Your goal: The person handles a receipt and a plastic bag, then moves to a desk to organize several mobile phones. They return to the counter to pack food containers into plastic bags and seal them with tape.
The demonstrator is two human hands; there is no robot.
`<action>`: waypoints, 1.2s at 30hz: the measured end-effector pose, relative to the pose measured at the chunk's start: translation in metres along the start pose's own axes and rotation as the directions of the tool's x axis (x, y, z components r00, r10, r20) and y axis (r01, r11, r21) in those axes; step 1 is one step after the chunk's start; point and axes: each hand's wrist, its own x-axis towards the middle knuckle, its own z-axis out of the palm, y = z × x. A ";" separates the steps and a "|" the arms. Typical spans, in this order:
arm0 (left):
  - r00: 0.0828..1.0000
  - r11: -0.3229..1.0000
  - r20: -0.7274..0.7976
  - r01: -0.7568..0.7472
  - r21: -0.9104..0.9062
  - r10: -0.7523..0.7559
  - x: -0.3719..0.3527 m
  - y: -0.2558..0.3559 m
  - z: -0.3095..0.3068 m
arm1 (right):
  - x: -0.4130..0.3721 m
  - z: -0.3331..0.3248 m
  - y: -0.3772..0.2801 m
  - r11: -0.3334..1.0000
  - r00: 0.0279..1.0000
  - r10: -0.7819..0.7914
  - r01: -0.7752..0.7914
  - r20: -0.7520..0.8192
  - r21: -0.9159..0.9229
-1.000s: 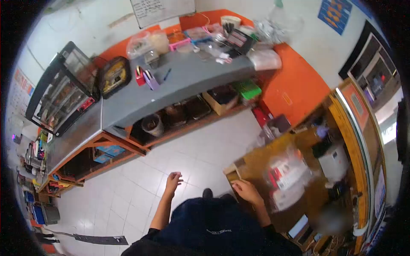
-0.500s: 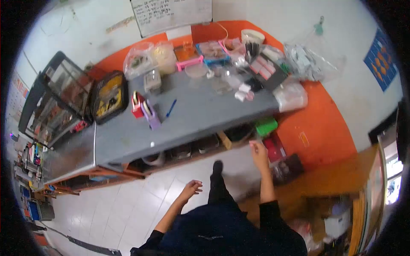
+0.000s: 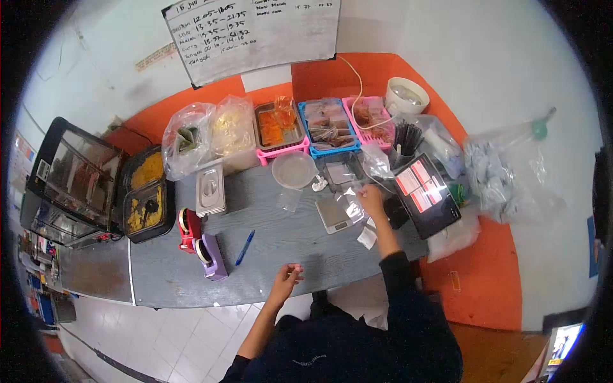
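My right hand (image 3: 370, 199) reaches over the right part of the grey table, its fingers pinched at a small clear plastic bag (image 3: 351, 205). Partly under that bag lies a kitchen scale (image 3: 331, 214) with a small display. White paper pieces (image 3: 368, 236) sit beside my right wrist, and a tablet (image 3: 426, 195) stands tilted to the right. At the table's front edge hovers my left hand (image 3: 285, 281), fingers loosely bent and apart, holding nothing. A blue pen (image 3: 245, 247) lies to its left.
Red (image 3: 188, 230) and purple (image 3: 212, 256) tape dispensers stand left of the pen. Behind are a lidded steel container (image 3: 211, 189), a round clear lid (image 3: 294, 170) and colored trays, including a blue one (image 3: 329, 126). A glass display case (image 3: 73, 182) fills the left end.
I have come closer to the table. My right hand has moved from beyond its front edge to the bag by the scale. My left hand is now at the table's edge.
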 end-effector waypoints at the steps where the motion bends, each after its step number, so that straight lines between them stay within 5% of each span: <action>1: 1.000 1.000 0.004 0.002 -0.002 -0.002 0.005 0.007 0.001 | 0.002 0.003 0.010 0.894 0.991 -0.131 0.104 0.031 0.436; 2: 1.000 1.000 0.007 0.010 -0.009 -0.010 0.010 0.017 0.004 | -0.004 -0.012 0.006 0.597 0.968 -0.252 0.153 0.003 0.787; 4: 0.987 0.987 -0.018 -0.160 -0.005 0.160 0.023 0.039 0.008 | -0.047 -0.078 -0.021 -0.014 0.943 -0.332 0.022 -0.025 1.000; 5: 0.970 0.969 -0.036 -0.239 0.059 0.242 0.026 0.059 0.014 | -0.062 -0.103 -0.027 -0.005 0.948 -0.318 0.010 -0.011 1.000; 7: 0.926 0.922 -0.018 -0.374 0.102 0.378 0.038 0.091 0.024 | -0.088 -0.140 -0.033 0.076 0.796 -0.585 -0.134 0.153 0.988; 9: 0.909 0.906 0.025 -0.417 0.073 0.416 0.044 0.118 0.031 | -0.108 -0.174 -0.047 0.168 0.781 -0.593 -0.118 0.196 0.979; 11: 0.852 0.893 0.299 -0.350 -0.285 0.429 0.043 0.153 0.044 | -0.119 -0.194 -0.056 0.250 0.773 -0.597 -0.075 0.215 0.965; 13: 0.849 0.950 0.446 -0.186 -0.249 0.284 0.040 0.160 0.050 | -0.128 -0.207 -0.057 0.434 0.739 -0.672 0.345 0.044 0.832; 14: 0.817 0.982 0.561 -0.035 -0.184 0.134 0.040 0.162 0.054 | -0.130 -0.206 -0.054 0.446 0.754 -0.655 0.344 0.040 0.826; 17: 0.740 0.995 0.672 0.030 -0.099 0.045 0.040 0.151 0.061 | -0.136 -0.197 -0.040 0.431 0.773 -0.635 0.360 -0.005 0.828; 19: 0.730 0.988 0.683 0.082 -0.128 0.028 0.037 0.142 0.068 | -0.141 -0.195 -0.036 0.527 0.822 -0.561 0.261 0.101 0.809; 20: 0.783 0.989 0.622 0.077 -0.128 0.020 0.040 0.135 0.070 | -0.144 -0.193 -0.037 0.661 0.873 -0.476 0.433 -0.103 0.613; 22: 0.832 0.989 0.555 0.070 -0.128 0.013 0.042 0.122 0.073 | -0.158 -0.186 -0.042 0.781 0.891 -0.378 0.452 -0.249 0.431; 23: 0.896 0.997 0.443 -0.008 -0.071 0.038 0.043 0.118 0.075 | -0.166 -0.182 -0.046 0.875 0.862 -0.306 0.422 -0.403 0.238; 24: 0.944 0.997 0.321 -0.076 -0.005 0.074 0.042 0.114 0.078 | -0.177 -0.180 -0.052 0.872 0.860 -0.314 0.429 -0.403 0.236; 26: 0.961 0.985 0.263 -0.046 -0.167 0.089 0.033 0.117 0.090 | -0.201 -0.177 -0.066 0.738 0.968 -0.251 0.174 0.026 0.652; 27: 0.972 0.946 0.212 -0.024 -0.323 0.097 0.030 0.120 0.096 | -0.203 -0.168 -0.066 0.732 0.966 -0.258 0.181 0.021 0.656; 30: 0.970 0.903 0.243 0.127 -0.410 -0.026 0.021 0.131 0.105 | -0.196 -0.136 -0.052 0.600 0.958 -0.264 0.252 -0.109 0.759; 33: 0.987 0.968 0.131 -0.061 -0.243 0.095 0.035 0.105 0.107 | -0.192 -0.146 -0.043 0.613 0.944 -0.331 0.205 0.013 0.763; 36: 0.983 0.982 0.153 -0.079 -0.169 0.106 0.054 0.099 0.121 | -0.180 -0.147 -0.029 0.575 0.930 -0.366 0.240 -0.016 0.782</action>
